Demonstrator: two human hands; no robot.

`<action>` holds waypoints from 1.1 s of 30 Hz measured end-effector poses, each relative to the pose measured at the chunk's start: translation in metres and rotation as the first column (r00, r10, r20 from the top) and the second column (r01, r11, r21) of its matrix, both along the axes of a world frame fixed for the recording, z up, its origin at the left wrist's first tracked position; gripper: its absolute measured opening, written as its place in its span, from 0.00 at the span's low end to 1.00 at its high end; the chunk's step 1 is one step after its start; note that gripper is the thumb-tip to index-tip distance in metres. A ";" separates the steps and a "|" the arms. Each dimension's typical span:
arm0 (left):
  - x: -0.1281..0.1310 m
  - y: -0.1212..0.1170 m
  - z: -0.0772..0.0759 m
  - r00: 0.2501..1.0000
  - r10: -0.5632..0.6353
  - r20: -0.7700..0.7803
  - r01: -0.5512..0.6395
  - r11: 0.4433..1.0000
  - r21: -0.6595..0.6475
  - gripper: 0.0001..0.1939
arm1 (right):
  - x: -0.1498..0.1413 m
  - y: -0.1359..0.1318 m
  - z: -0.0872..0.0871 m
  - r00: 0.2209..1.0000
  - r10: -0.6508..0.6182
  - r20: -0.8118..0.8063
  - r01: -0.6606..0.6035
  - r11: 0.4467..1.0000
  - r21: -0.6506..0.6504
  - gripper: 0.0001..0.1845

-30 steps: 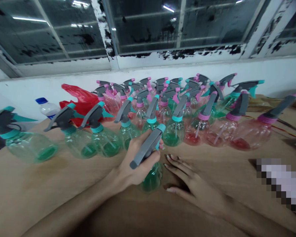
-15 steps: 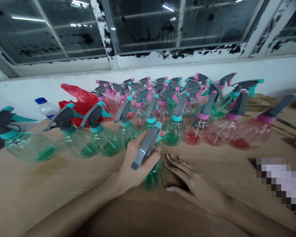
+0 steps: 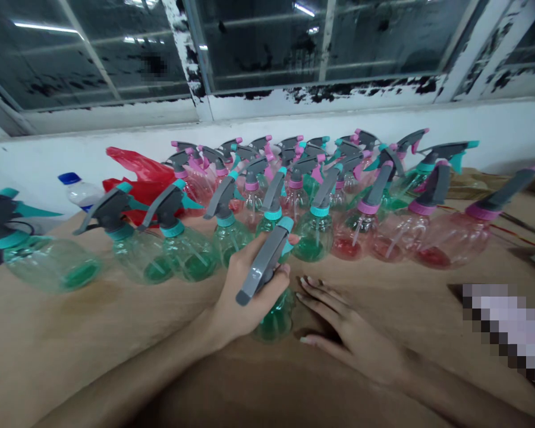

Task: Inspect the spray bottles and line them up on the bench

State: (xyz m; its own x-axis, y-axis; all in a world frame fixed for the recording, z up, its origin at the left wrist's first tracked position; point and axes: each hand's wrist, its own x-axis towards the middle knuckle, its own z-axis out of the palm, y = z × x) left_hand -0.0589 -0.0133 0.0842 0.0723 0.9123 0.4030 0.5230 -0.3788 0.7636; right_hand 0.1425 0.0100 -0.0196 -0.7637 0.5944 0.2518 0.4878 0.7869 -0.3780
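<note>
Left grip [image 3: 232, 300] clasped sprayer [image 3: 266, 261] round hidden neck, green liquid [image 3: 274, 324] below grip. Right grip [image 3: 350, 327] lay spread on counter [image 3: 410, 306], beside sprayer. Sprayer judged light, slick, squeezable; neck best hold.

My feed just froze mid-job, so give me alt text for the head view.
The left hand grips a green spray bottle near the top; the right hand is palm down beside it, over the brown tabletop. Behind stand rows of green and pink spray bottles, with a red plastic bag and blue-capped bottle at left.
</note>
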 end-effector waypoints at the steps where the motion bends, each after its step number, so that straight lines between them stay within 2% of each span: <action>1: 0.000 0.000 0.000 1.000 -0.001 -0.002 0.001 1.000 -0.004 0.17 | 0.000 0.000 0.000 1.000 0.003 -0.002 -0.003 1.000 -0.005 0.32; 15: 0.000 0.000 0.001 0.999 0.021 -0.043 -0.019 0.999 0.032 0.16 | 0.000 0.001 0.000 1.000 0.007 0.014 -0.007 1.000 -0.021 0.32; 24: -0.001 -0.001 -0.001 1.000 -0.007 0.029 0.008 0.999 -0.043 0.16 | 0.000 0.000 0.000 1.000 0.012 0.001 -0.012 1.000 -0.010 0.32; 33: -0.006 0.001 0.006 0.993 -0.115 0.000 0.115 0.990 -0.080 0.09 | 0.000 0.000 0.001 0.999 0.008 0.039 -0.008 1.000 -0.007 0.32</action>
